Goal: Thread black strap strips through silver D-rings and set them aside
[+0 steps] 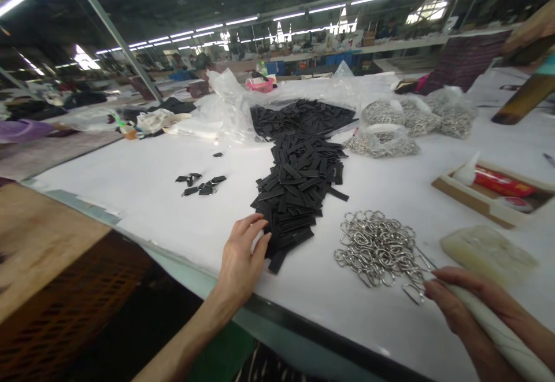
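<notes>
The two hands are well apart. The left hand (245, 249) curves at the near edge of a loose heap of flat, matte black strips (299, 191), thumb and fingers slightly parted; whether it pinches a strip cannot be told. The right hand (470, 333) is closed around the smooth, pale, rounded handle of a tool (488, 319), its thin metal tip beside shiny, looped metal rings (381, 249) just beyond the fingers. Ahead of the left hand, small black tabs (207, 189) lie scattered on white paper (143, 191).
</notes>
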The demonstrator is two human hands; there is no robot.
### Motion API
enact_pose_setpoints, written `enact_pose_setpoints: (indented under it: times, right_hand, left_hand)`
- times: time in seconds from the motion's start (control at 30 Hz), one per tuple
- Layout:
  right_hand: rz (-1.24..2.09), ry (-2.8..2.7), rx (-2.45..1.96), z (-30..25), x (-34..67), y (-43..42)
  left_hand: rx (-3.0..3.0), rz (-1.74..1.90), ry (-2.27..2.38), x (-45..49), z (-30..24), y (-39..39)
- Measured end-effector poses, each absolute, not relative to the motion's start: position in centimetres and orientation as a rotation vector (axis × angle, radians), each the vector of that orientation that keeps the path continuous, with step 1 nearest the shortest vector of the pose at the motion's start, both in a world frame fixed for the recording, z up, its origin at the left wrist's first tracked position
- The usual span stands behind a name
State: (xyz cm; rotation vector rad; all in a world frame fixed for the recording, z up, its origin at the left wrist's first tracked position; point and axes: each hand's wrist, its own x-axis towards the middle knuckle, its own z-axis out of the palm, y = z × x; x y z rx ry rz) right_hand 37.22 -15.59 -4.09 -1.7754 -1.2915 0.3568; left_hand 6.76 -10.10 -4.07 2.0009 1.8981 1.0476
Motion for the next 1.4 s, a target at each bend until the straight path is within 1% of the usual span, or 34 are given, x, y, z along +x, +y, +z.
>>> enact_pose_setpoints:
  times: [0.07,0.17,0.23,0.3,0.4,0.53,0.73,0.8,0.87,0.93,1.0,1.17,1.27,1.33,1.4]
  right_hand:
    - [0.436,-1.271,-1.701,-4.0,36.8,-15.9]
    - [0.548,-1.244,-1.570,-4.1,36.1,-16.2]
    - [0.514,-1.272,-1.526,-4.2,35.9,-16.2]
    - [0.437,-1.317,-1.538,-4.4,36.2,-16.2]
    - [0.371,-1.394,-1.643,-4.9,37.0,-16.2]
    - [0.409,-1.472,-1.802,-5.3,38.2,-16.3]
    - [0.271,-1.720,-1.692,-5.3,37.9,-16.2]
    - [0.203,-1.774,-1.661,-5.5,37.5,-16.0]
    - [0.140,-1.838,-1.652,-5.6,37.2,-16.0]
    - [0.081,-1.898,-1.652,-5.7,36.9,-15.9]
    - [0.019,-1.957,-1.683,-5.5,36.7,-15.8]
    - [-0.176,-2.112,-1.695,-5.0,36.2,-15.8]
    - [-0.246,-2.094,-1.630,-5.3,36.4,-16.0]
    - [-0.205,-1.993,-1.614,-5.7,36.8,-16.1]
    - [-0.075,-1.831,-1.648,-5.9,37.1,-16.2]
  left_hand:
    - [2.167,0.915,1.867,7.5,-3.6,-11.0]
    - [2.329,0.552,1.871,8.6,-3.0,-11.6]
    - [2.346,0.371,1.909,9.1,-2.8,-11.3]
    - [2.320,0.306,1.905,9.1,-2.6,-10.8]
    - [2.301,0.322,1.851,8.5,-2.4,-9.9]
    - [2.305,0.318,1.773,7.3,-2.8,-8.6]
    - [2.388,0.307,1.847,7.3,-2.5,-8.4]
    - [2.351,0.405,1.901,7.8,-1.8,-8.6]
    - [2.248,0.592,1.907,8.4,-1.0,-9.0]
    - [2.066,0.738,1.861,9.5,-0.2,-9.3]
    - [1.867,0.778,1.754,10.9,0.3,-9.7]
    - [1.521,0.648,1.291,15.9,0.0,-9.9]
    - [1.270,0.557,1.104,18.2,-0.6,-9.4]
    - [1.115,0.478,1.022,19.1,-1.0,-9.2]
    - [1.018,0.429,0.970,19.7,-1.5,-9.0]
